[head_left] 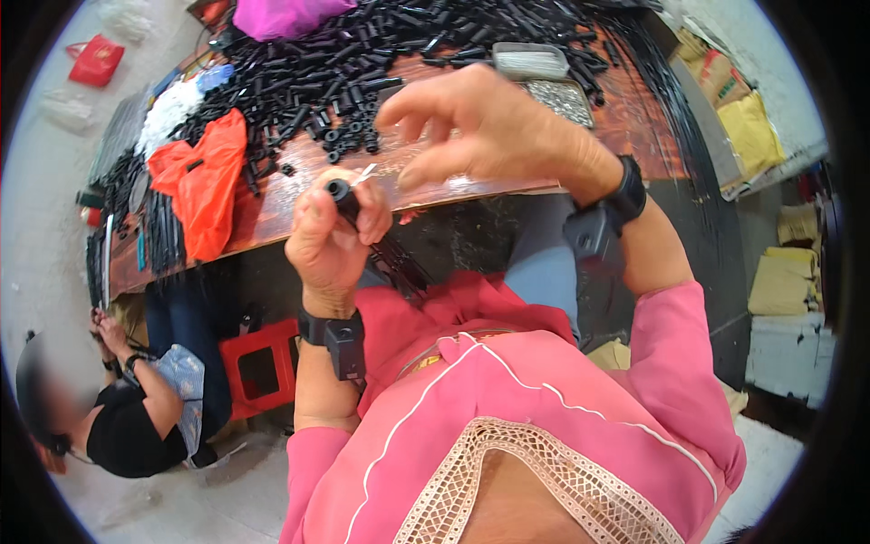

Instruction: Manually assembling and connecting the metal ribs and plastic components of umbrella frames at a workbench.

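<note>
Orange bag (204, 177) on desk (272, 213) at left. Left hand (331, 236) fingers (372, 218) curled tight round black tube (343, 195), its open end poking out above the fist. Right hand (494, 131) just beside, fingers loosely spread, thumb and forefinger pinching small metal piece (365, 175) near the tube end. Pile of black tubes (362, 63) behind.

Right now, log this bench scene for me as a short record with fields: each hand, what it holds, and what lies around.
left hand: grips a short black tube, open end up
right hand: just above the tube, fingers spread, a small pale piece at thumb and forefinger
wrists: black strapped device on each
table: heap of black tubes, orange bag, metal tray
nearby: another person seated low at left beside a red stool
</note>
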The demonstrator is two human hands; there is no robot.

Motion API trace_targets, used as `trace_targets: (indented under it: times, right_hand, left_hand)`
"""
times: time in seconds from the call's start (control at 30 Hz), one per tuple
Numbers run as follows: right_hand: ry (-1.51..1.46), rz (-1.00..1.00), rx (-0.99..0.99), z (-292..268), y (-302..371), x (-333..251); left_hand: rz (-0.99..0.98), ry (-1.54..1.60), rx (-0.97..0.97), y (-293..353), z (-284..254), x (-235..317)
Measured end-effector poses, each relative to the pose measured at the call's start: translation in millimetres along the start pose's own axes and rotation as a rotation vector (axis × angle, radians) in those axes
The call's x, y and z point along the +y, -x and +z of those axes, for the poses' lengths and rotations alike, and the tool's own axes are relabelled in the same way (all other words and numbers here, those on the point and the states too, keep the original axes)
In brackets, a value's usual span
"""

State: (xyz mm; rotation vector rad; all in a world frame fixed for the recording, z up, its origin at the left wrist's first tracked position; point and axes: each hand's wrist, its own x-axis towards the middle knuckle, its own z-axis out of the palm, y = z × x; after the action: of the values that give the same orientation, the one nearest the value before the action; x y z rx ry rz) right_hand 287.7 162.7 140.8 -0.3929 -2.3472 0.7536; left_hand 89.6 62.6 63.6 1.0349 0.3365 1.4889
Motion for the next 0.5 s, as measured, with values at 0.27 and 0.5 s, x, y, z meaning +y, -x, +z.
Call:
trace_targets:
  times: [0.27, 0.5]
  right_hand:
    - [0.853, 0.56, -0.111, -7, 88, 80]
    - [0.853, 0.533, -0.133, 12, 65, 98]
  left_hand:
    - [-0.032, -0.214, -0.036, 16, 1, 6]
    - [-0.03, -0.574, 0.041, 43, 8, 33]
